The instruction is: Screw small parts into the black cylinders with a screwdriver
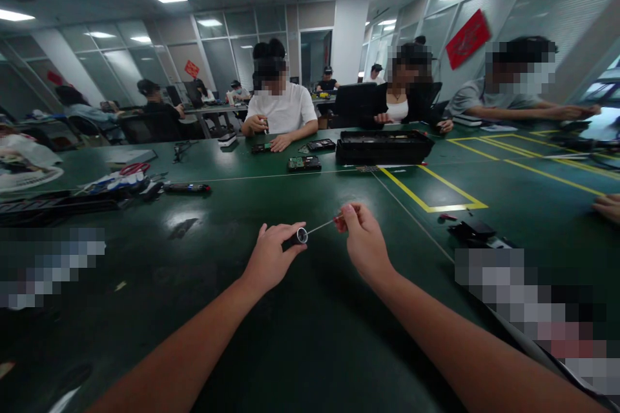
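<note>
Near the middle of the view, my left hand [272, 255] is closed on a small dark cylinder [302, 235] with a silver ring at its end, which faces right. My right hand [362, 239] pinches a thin metal rod [320, 227] near its reddish end. The rod slants down to the left, and its other tip meets or lies just beside the ringed end of the cylinder; the exact contact is too small to tell. Both hands are above the green table [300, 348].
A long black case [385, 150] and an opened device with a green board [304, 164] lie across the table. At the left are a black cylindrical tool [186, 188] and red-handled tools [134, 168]. Black parts [477, 231] lie to the right. Several people sit opposite.
</note>
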The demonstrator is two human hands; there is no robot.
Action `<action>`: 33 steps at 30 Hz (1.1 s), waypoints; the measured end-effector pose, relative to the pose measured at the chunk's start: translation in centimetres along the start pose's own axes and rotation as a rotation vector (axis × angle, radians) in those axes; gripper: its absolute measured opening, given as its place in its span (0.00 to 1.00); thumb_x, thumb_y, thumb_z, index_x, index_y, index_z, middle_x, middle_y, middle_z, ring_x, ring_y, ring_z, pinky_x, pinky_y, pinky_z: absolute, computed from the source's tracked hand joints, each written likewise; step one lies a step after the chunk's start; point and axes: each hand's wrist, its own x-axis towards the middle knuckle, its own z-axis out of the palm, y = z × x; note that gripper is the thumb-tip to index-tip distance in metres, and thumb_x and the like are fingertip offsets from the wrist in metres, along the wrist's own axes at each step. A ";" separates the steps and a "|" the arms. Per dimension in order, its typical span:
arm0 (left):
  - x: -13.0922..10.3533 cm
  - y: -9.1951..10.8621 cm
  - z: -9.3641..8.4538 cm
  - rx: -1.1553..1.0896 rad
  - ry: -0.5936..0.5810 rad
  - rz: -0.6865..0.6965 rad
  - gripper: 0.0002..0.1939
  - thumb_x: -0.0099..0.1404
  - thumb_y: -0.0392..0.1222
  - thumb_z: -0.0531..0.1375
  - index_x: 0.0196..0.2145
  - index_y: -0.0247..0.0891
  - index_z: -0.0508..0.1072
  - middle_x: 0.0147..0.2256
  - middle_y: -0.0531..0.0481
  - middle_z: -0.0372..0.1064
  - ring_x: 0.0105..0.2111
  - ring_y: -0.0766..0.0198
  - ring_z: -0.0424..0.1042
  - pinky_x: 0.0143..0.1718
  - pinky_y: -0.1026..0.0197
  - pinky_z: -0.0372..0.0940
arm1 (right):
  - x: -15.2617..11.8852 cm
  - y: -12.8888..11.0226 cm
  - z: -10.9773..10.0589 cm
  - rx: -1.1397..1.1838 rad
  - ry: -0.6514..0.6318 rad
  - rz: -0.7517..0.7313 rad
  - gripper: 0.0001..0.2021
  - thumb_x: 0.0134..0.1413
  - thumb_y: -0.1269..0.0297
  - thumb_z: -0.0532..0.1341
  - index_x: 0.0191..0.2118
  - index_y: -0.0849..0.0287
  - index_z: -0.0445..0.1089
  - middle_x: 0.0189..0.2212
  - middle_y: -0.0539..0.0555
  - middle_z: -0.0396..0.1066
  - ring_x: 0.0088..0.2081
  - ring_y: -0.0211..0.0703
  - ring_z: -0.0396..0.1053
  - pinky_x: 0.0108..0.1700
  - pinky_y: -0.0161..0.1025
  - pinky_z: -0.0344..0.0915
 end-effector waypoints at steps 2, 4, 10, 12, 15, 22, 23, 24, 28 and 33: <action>0.0 0.2 -0.1 -0.009 -0.004 -0.003 0.22 0.67 0.43 0.62 0.58 0.54 0.69 0.54 0.51 0.72 0.57 0.53 0.67 0.66 0.30 0.40 | -0.2 -0.2 0.1 -0.037 -0.023 -0.025 0.13 0.65 0.52 0.54 0.38 0.56 0.67 0.30 0.52 0.72 0.32 0.44 0.70 0.37 0.42 0.66; 0.0 0.4 -0.1 -0.017 -0.009 -0.002 0.22 0.67 0.43 0.63 0.58 0.53 0.70 0.54 0.51 0.72 0.56 0.53 0.68 0.66 0.30 0.40 | -0.3 -0.2 0.2 -0.056 -0.034 -0.048 0.13 0.65 0.52 0.54 0.38 0.56 0.67 0.30 0.52 0.72 0.32 0.44 0.70 0.37 0.42 0.66; -0.1 0.5 -0.3 -0.038 -0.001 -0.028 0.23 0.66 0.42 0.63 0.58 0.53 0.70 0.54 0.51 0.73 0.56 0.53 0.68 0.66 0.31 0.40 | -0.6 -1.5 -0.3 -0.157 -0.096 -0.090 0.15 0.63 0.50 0.57 0.38 0.57 0.70 0.28 0.52 0.73 0.30 0.43 0.71 0.35 0.41 0.65; -0.1 0.5 -0.3 -0.039 0.002 -0.040 0.23 0.66 0.43 0.63 0.57 0.53 0.70 0.54 0.50 0.73 0.56 0.53 0.68 0.66 0.31 0.40 | -0.6 -2.1 -0.5 -0.257 -0.102 -0.070 0.17 0.61 0.47 0.59 0.34 0.57 0.72 0.22 0.50 0.71 0.25 0.42 0.68 0.30 0.40 0.62; -0.1 0.3 -0.4 -0.037 0.009 -0.046 0.22 0.66 0.42 0.63 0.57 0.52 0.71 0.54 0.50 0.72 0.56 0.53 0.67 0.66 0.32 0.40 | -0.6 -2.3 -0.7 -0.314 -0.124 -0.087 0.16 0.60 0.49 0.60 0.34 0.58 0.72 0.22 0.50 0.70 0.24 0.42 0.68 0.29 0.39 0.61; -0.2 0.4 -0.4 -0.045 0.009 -0.045 0.21 0.66 0.41 0.63 0.57 0.51 0.71 0.54 0.50 0.73 0.56 0.53 0.68 0.66 0.31 0.40 | -0.5 -1.7 -0.7 -0.298 -0.194 -0.174 0.10 0.64 0.59 0.54 0.36 0.54 0.70 0.27 0.49 0.72 0.28 0.43 0.68 0.30 0.39 0.59; -0.2 0.5 -0.4 -0.042 0.006 -0.042 0.21 0.66 0.41 0.63 0.57 0.51 0.71 0.54 0.50 0.73 0.56 0.53 0.68 0.66 0.31 0.40 | -0.5 -1.7 -0.8 -0.322 -0.179 -0.183 0.13 0.65 0.57 0.54 0.34 0.54 0.71 0.24 0.49 0.70 0.26 0.42 0.67 0.29 0.39 0.57; -0.2 0.5 -0.4 -0.036 0.002 -0.041 0.21 0.66 0.42 0.63 0.57 0.51 0.71 0.54 0.50 0.73 0.56 0.53 0.68 0.66 0.31 0.40 | -0.5 -1.7 -0.8 -0.348 -0.161 -0.198 0.15 0.66 0.54 0.54 0.32 0.54 0.71 0.22 0.48 0.69 0.25 0.42 0.66 0.28 0.39 0.56; -0.3 0.4 -0.3 -0.015 -0.014 -0.039 0.21 0.66 0.42 0.63 0.57 0.52 0.71 0.53 0.50 0.73 0.56 0.53 0.68 0.66 0.31 0.42 | -0.5 -1.7 -0.8 -0.370 -0.154 -0.198 0.14 0.67 0.54 0.52 0.42 0.53 0.73 0.25 0.49 0.70 0.23 0.42 0.64 0.27 0.40 0.54; -0.2 0.3 -0.4 -0.023 0.005 -0.053 0.21 0.66 0.41 0.63 0.56 0.52 0.71 0.53 0.50 0.73 0.56 0.53 0.68 0.66 0.31 0.42 | -0.6 -1.6 -0.7 -0.325 -0.224 -0.156 0.14 0.67 0.59 0.51 0.50 0.53 0.69 0.30 0.50 0.72 0.28 0.44 0.67 0.30 0.41 0.58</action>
